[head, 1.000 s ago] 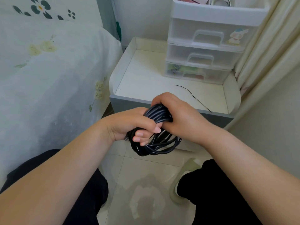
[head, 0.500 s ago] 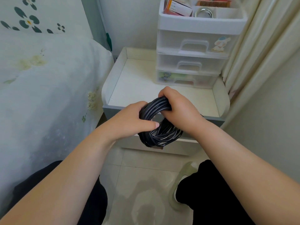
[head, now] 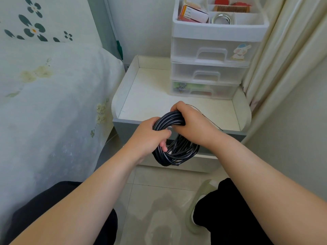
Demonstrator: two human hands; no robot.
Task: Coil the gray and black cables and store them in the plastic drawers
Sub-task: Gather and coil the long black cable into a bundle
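A black cable (head: 174, 152) is wound into a thick coil that hangs in front of the nightstand's front edge. My left hand (head: 147, 138) grips the coil's left side, thumb over the strands. My right hand (head: 192, 122) grips the top of the coil from the right. The clear plastic drawer unit (head: 211, 68) stands at the back right of the nightstand, all three drawers closed. A thin black tie (head: 206, 115) lies on the nightstand, partly hidden behind my right hand. No gray cable is visible.
The white nightstand (head: 150, 92) has raised side rims. A bed with a floral cover (head: 53, 96) is close on the left. Curtains (head: 286, 55) hang on the right. The drawer unit's open top tray (head: 219, 16) holds a box, a comb and tape.
Both hands have carried the coil up and forward, close to the nightstand's front edge. The view has tilted up, showing more of the drawer unit's top tray.
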